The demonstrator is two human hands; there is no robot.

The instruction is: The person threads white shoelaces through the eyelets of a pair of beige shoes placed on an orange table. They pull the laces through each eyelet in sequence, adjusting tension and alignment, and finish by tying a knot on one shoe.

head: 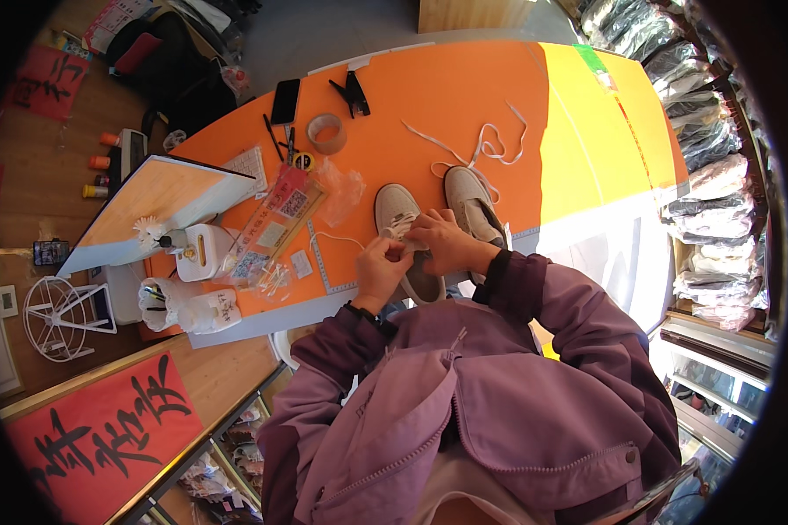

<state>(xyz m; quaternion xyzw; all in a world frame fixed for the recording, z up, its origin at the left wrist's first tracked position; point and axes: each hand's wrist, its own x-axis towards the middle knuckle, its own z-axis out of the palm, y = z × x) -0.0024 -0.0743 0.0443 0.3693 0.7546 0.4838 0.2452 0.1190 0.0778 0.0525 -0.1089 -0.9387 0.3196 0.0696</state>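
Two light beige shoes stand side by side on an orange table, toes pointing away from me. Over the left shoe [396, 202], partly laced with a white shoelace [341, 237], both hands meet. My left hand [382, 268] pinches the lace near the shoe's tongue, and its free end trails left across the table. My right hand [448, 241] bends over the eyelets with its fingers curled at the lace; the fingertips are partly hidden. Beside it on the right is the other shoe [467, 194], with no lace seen in its eyelets. A loose white shoelace [484, 146] lies curled beyond that shoe.
Left of the shoes lie crumpled clear plastic [341, 195], a tape roll [326, 134], printed signs, a phone [285, 102] and a black stapler [354, 95]. A monitor [157, 210] and a white box [200, 252] stand farther left. Bagged items [709, 197] fill shelves at right.
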